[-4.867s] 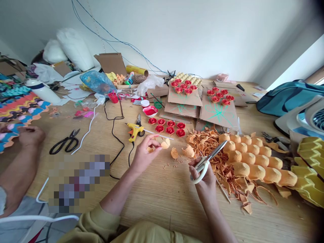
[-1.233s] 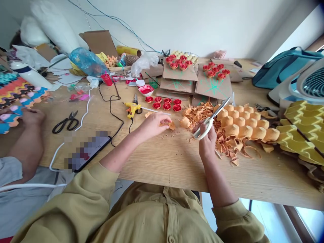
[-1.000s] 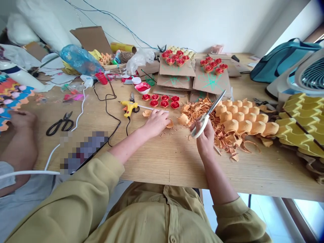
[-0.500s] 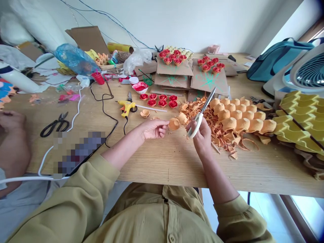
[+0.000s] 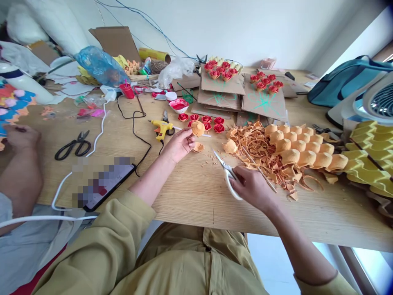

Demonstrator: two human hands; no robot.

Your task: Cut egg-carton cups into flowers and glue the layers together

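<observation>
The left hand (image 5: 180,145) is pinching 1 orange cup (image 5: 198,128), holding it above the table (image 5: 184,196) near the red flowers (image 5: 219,128), while a layered cup (image 5: 199,148) is lying just below. The right hand (image 5: 253,186) is gripping white-handled scissors (image 5: 227,167), pointing them forward-left, beside the orange scraps (image 5: 255,148).

Head-worn camera, one: wide view, facing forward and down from above the wearer's shirt front (image 5: 181,262), across the table (image 5: 187,194) to the wall (image 5: 260,30). Left hand (image 5: 179,146) and right hand (image 5: 254,187) near, mid-frame; wall farthest.
</observation>
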